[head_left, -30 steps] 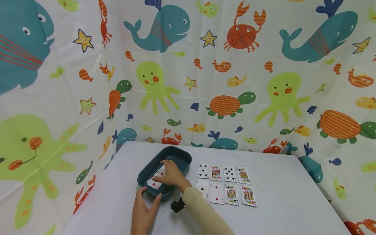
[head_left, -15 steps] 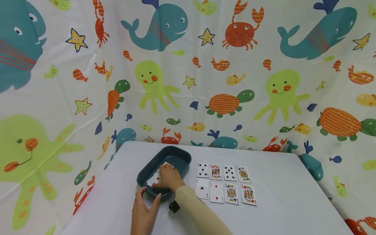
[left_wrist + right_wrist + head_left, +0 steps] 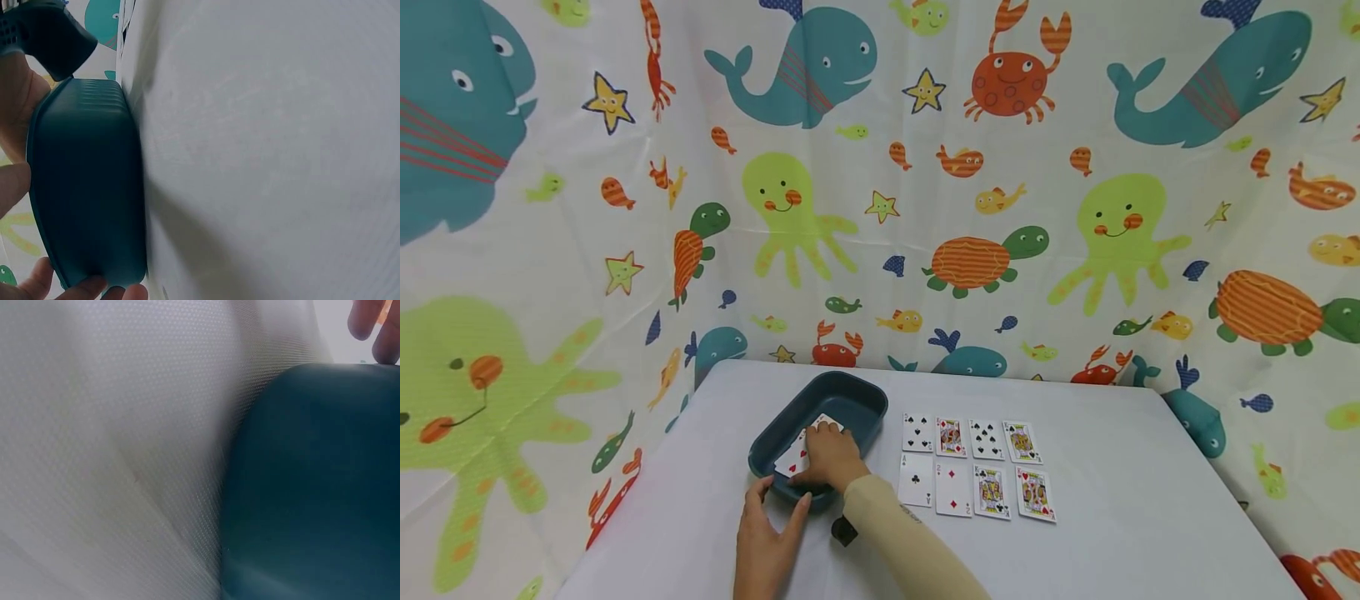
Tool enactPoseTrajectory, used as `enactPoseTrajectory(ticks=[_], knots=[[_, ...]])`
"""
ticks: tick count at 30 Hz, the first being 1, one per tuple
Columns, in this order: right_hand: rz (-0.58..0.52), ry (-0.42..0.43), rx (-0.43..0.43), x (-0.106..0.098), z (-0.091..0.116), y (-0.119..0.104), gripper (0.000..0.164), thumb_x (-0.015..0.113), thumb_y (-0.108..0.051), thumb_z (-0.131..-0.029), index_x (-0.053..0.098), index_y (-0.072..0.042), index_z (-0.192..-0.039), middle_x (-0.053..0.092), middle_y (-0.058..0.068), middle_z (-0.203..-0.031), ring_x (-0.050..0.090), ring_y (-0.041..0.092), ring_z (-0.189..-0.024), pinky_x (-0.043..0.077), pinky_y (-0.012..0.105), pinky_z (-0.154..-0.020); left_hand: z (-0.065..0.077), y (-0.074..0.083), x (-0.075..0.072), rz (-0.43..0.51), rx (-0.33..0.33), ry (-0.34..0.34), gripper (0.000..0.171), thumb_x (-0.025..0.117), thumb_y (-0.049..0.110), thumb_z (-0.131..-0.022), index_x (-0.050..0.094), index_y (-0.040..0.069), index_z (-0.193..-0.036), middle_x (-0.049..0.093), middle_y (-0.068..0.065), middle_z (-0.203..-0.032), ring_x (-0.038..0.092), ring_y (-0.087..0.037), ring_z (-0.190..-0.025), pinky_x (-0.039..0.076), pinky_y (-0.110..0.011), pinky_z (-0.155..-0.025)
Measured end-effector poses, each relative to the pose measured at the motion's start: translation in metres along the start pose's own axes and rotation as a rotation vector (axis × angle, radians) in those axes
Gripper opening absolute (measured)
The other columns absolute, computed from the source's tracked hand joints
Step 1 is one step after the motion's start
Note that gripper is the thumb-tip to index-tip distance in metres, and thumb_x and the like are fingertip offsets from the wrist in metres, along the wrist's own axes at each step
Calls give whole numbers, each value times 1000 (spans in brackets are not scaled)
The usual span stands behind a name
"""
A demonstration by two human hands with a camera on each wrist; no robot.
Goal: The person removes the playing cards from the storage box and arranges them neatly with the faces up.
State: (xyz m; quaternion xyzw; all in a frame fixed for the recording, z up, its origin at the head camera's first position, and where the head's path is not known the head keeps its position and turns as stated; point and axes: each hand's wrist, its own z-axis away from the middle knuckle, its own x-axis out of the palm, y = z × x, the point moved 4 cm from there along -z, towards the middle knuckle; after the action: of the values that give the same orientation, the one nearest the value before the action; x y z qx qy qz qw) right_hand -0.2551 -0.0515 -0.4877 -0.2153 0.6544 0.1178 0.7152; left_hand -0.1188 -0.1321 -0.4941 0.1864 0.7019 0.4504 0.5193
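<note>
A dark teal plastic tub (image 3: 847, 380) stands on the left part of the table with several playing cards (image 3: 792, 458) inside, red hearts showing on some. My left hand (image 3: 765, 537) holds its near end between thumb and fingers; in the left wrist view fingertips (image 3: 87, 286) lie against the tub wall (image 3: 87, 181). Inside the tub, my right hand (image 3: 832, 457) bends over the cards, thumb towards the near end and fingers farther in, gripping at the cards' edges. Its palm hides part of them. The right wrist view shows mostly the tub's outer wall (image 3: 312, 487).
Right of the tub, face-up playing cards lie in two rows on the white table (image 3: 1112, 500), among them a two of diamonds (image 3: 953, 490) and a king of hearts (image 3: 1035, 495). Behind hangs a curtain (image 3: 850, 275) printed with sea animals. A black wrist device (image 3: 844, 531) hangs below the right sleeve.
My right hand has come down and slightly right inside the tub, its fingers settling on the cards, and the sleeve has shifted left. My left hand and the rows of cards stay put.
</note>
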Motion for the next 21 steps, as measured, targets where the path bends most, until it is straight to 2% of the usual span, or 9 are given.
enactPoseTrajectory(ticks=[8,12,16,21], knots=[[6,-17,-15,-2,1,-1,78,83,-61,-77,63,-13,-135,65,3,-134,60,21,-121,51,44,-106,0,-1,1,0,-12,-3,79,76,38,-93,35,-4,-146,41,-36,-150,39,-50,-140,31,-66,-115],[-30,-31,-27,-3,2,-1,72,85,-56,-78,65,-12,-131,70,2,-123,63,19,-109,55,41,-100,1,-1,1,-3,-6,7,79,76,38,-92,35,-4,-145,41,-36,-149,40,-50,-139,32,-66,-114],[-67,-23,-32,-6,2,0,67,89,-51,-75,66,-11,-124,72,2,-111,64,18,-96,58,38,-92,1,-1,1,-3,-13,9,78,76,38,-92,35,-4,-145,41,-35,-150,39,-50,-140,31,-66,-115],[-89,-17,-36,-10,2,1,70,93,-47,-71,65,-10,-122,72,3,-111,66,18,-96,59,37,-90,1,-3,1,1,-19,6,76,75,35,-92,36,-3,-145,40,-35,-151,38,-50,-141,30,-65,-116]])
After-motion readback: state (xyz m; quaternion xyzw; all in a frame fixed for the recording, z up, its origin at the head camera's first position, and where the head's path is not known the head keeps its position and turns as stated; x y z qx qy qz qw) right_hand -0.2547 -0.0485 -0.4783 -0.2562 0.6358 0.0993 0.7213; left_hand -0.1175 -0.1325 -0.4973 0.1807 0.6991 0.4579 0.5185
